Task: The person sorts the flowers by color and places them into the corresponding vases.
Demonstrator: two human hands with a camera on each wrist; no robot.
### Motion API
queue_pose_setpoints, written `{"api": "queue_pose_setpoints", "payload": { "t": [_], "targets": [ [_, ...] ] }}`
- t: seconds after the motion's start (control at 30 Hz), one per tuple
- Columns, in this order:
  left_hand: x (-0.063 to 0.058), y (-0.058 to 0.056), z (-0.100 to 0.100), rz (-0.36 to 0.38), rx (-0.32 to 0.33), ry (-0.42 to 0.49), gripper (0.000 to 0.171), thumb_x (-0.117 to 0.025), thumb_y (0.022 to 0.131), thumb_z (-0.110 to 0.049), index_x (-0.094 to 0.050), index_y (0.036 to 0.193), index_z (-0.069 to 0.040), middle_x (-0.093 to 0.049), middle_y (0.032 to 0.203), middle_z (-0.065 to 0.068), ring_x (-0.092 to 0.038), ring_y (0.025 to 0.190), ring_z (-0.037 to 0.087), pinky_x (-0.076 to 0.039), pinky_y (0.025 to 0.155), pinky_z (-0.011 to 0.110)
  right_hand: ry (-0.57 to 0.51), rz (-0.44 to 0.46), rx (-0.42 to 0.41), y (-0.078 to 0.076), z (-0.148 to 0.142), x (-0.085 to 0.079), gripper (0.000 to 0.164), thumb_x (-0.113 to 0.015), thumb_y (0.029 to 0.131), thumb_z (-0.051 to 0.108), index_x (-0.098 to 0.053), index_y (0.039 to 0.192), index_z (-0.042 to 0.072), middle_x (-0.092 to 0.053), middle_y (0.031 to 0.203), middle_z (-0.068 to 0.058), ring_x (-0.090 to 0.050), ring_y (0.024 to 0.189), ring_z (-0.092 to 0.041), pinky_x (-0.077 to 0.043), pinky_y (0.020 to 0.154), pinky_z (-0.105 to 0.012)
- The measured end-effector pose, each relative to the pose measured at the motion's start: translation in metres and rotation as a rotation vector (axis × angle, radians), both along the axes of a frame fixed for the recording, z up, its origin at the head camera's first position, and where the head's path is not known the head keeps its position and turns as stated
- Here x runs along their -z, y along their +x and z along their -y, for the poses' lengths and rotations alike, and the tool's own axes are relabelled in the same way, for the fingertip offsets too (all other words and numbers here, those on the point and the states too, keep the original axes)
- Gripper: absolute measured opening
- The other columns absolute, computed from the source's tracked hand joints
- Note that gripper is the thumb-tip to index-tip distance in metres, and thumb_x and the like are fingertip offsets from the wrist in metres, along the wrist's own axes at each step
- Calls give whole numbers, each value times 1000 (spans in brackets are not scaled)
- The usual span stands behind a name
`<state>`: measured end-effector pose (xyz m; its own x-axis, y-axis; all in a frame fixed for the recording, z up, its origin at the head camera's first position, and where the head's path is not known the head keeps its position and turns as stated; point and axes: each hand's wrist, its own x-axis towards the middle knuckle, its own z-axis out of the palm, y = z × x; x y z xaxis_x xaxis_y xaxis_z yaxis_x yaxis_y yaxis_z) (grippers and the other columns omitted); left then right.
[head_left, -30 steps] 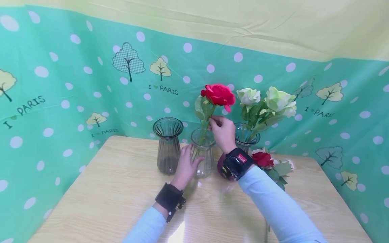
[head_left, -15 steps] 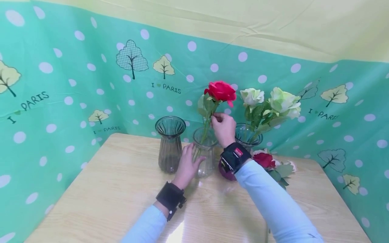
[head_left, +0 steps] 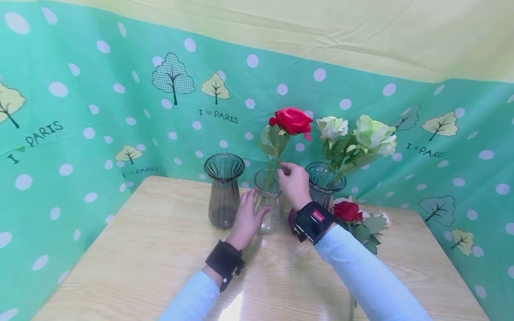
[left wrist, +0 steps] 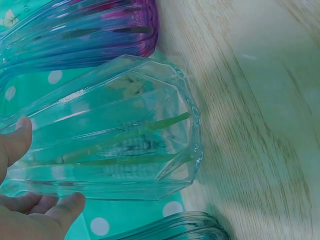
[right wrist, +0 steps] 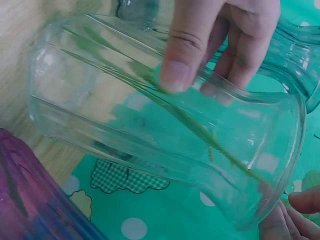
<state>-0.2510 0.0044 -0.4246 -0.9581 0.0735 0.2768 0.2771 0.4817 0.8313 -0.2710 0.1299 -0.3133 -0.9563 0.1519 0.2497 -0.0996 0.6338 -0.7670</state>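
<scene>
In front of the clear vase (head_left: 273,220), the wooden surface (head_left: 132,267) is crossed by two light-blue sleeves (head_left: 365,272), and a black strap (head_left: 225,261) is worn on each wrist. To the right of the clear vase, a dark red rose (head_left: 348,211) is seen lying on the surface with green leaves, partly covered by the right sleeve.

Around the near left side of the clear vase, the left hand (head_left: 246,218) is wrapped, its thumb and fingers parted by the glass and the vase gripped between them. Inside the clear vase, two green stem ends are shown low down, near the base.

Just above the rim of the clear vase, the bright red rose (head_left: 293,120) is met at its stem by the right hand (head_left: 295,180); its fingers are bent, but whether the stem is pinched cannot be told.

Left of the clear vase, a grey vase (head_left: 223,196) is set upright; right of it, pale green-white roses (head_left: 373,133) are held by a purple-and-blue vase (head_left: 321,196). Behind the clear vase, a dotted green cloth (head_left: 120,111) is hung.
</scene>
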Motion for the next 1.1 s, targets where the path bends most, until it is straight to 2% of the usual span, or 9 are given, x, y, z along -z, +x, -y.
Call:
{"api": "queue_pose_setpoints", "payload": {
  "t": [0.17,0.33,0.43,0.57,0.7,0.83,1.1],
  "targets": [
    [0,0,0,-7,0,3,73,-65,85,-32,-33,142,-1,-37,143,20,-41,131,36,-36,110,48,-25,-24,-17,11,-4,5,26,-55,91,16,-67,110,4,-70,103,-14,-65,94,-24,-55,79,-37],
    [1,0,0,-3,-1,-2,73,-64,84,-34,-33,142,-2,-37,143,19,-41,130,35,-36,110,47,-89,-73,-49,33,-12,7,24,-60,89,19,-69,106,5,-71,100,-11,-65,90,-21,-55,78,-34],
    [1,0,-1,-10,-4,-8,72,-65,84,-33,-34,141,-1,-38,143,20,-42,130,36,-37,109,48,-82,-99,-46,45,-22,10,23,-62,88,19,-69,105,5,-71,99,-11,-66,89,-21,-55,77,-30],
    [-1,0,-1,-17,-12,-10,71,-65,84,-32,-35,141,-1,-38,142,20,-43,129,36,-38,108,47,-68,-125,-4,60,-41,14,21,-64,88,17,-69,105,5,-72,98,-11,-65,86,-18,-52,73,-19],
    [1,0,-1,-33,-15,-8,70,-66,84,-30,-35,140,0,-39,141,21,-43,128,37,-38,108,48,-79,-125,33,73,-60,17,21,-65,87,16,-70,104,5,-71,98,-12,-62,81,-8,-50,69,-11],
    [2,0,-1,-39,-13,0,70,-66,84,-28,-36,140,1,-39,140,22,-43,128,38,-38,108,48,-75,-103,60,86,-77,23,21,-65,87,17,-70,104,5,-71,96,-12,-58,75,3,-49,66,-9],
    [2,-1,-2,-40,-8,-8,71,-66,85,-31,-35,140,1,-38,141,22,-43,128,38,-38,108,48,-92,-27,154,100,-114,34,27,-62,90,20,-67,109,2,-69,106,-15,-57,75,10,-50,64,-8]
  ]
}}
